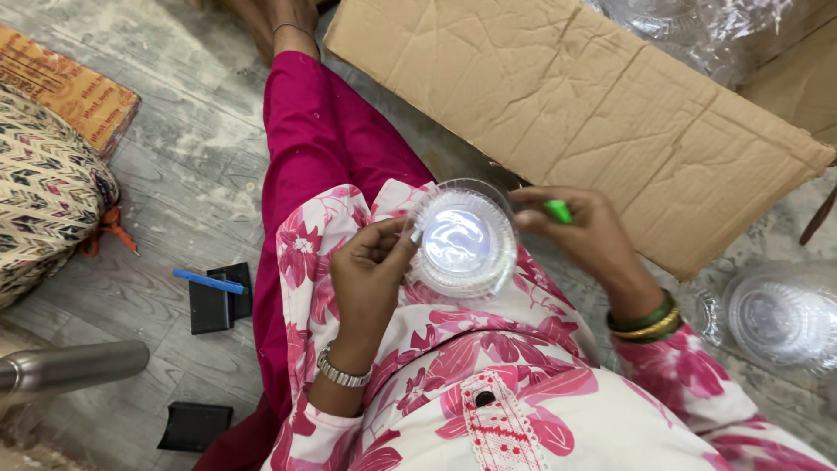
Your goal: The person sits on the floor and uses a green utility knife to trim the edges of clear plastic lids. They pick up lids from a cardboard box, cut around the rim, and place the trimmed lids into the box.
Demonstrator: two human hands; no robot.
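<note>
Two hands meet over one clear lid [464, 240] in the lap, as I watch from the head camera. The left hand [370, 275] is curled nearly closed, thumb and fingertips pinching the lid's left rim. The right hand [582, 237] is closed round a green pen [558, 210], its tip lying at the lid's right rim. The lid sits flat-on to the camera, above the pink floral tunic [488, 392] and just before a cardboard sheet [575, 105]. More clear lids [779, 318] lie stacked on the floor to the right; a blue pen [209, 282] rests across dark pads [218, 301] to the left, well apart. In my judgement, the work goes best with the left pinch kept at the very rim, so the centre stays bare, the lid braced on the knee against flexing, and the pen brought in lightly, since thin plastic dents and slips.
</note>
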